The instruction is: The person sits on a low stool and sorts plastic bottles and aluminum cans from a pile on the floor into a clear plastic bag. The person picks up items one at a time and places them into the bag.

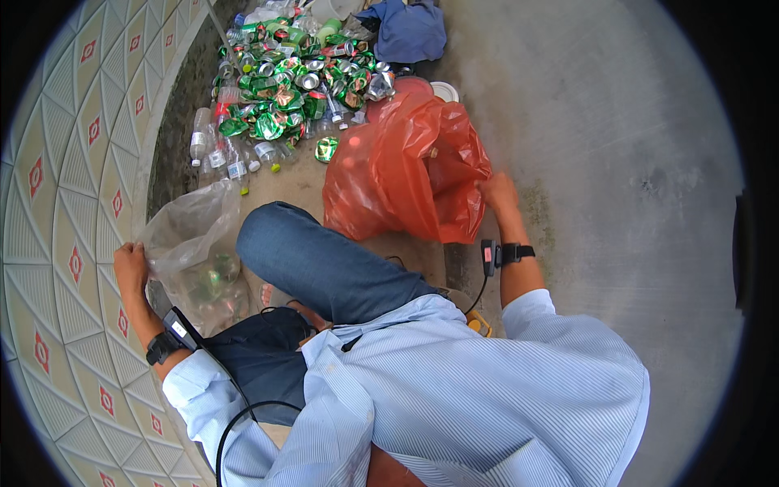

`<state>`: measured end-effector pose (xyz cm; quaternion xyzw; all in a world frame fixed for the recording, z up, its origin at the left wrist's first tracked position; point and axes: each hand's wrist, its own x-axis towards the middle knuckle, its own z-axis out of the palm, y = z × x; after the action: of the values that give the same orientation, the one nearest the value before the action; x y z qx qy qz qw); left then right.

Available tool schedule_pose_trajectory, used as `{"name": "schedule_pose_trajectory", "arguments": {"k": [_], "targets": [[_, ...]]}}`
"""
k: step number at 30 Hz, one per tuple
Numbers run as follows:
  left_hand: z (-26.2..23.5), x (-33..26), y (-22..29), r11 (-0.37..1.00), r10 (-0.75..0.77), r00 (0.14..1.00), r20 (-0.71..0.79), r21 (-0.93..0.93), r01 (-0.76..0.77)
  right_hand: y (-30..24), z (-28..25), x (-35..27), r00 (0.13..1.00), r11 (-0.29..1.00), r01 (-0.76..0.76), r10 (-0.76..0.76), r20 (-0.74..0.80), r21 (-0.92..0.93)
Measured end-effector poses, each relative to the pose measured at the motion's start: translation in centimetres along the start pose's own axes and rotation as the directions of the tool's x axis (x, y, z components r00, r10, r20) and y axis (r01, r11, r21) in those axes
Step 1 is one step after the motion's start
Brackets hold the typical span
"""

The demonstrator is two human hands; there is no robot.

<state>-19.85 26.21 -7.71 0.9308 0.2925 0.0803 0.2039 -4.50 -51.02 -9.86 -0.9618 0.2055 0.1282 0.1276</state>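
My left hand [131, 266] is closed on the rim of a clear plastic bag [182, 227], which hangs beside my knee with crushed cans and bottles showing through its lower part. On the other side, my right hand [498, 195] grips the edge of a large red plastic bag [389, 170]. The red bag's mouth gapes toward my right hand, and rounded shapes press against its wall from inside; what they are I cannot make out. Beyond both bags lies a heap of crushed green cans [284, 89], mixed with clear plastic bottles [235, 162].
A flattened green can [326, 149] lies apart, close to the red bag. Blue cloth [410, 31] is bunched behind the heap, and a white round lid [445, 92] shows past the red bag. A patterned tile wall [65, 211] rises at the left; grey concrete [633, 203] spreads at the right.
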Motion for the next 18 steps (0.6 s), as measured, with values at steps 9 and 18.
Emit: {"name": "schedule_pose_trajectory", "arguments": {"k": [9, 18], "targets": [[-0.1, -0.6, 0.9, 0.999, -0.015, 1.000, 0.019, -0.037, 0.015, 0.1, 4.8, 0.6, 0.965, 0.992, -0.119, 0.124, -0.231, 0.038], [-0.3, -0.4, 1.2, 1.000, 0.007, 1.000, 0.018, 0.019, -0.008, -8.6, -9.8, 6.2, 0.676, 0.941, 0.331, -0.287, -0.679, -0.068]]}}
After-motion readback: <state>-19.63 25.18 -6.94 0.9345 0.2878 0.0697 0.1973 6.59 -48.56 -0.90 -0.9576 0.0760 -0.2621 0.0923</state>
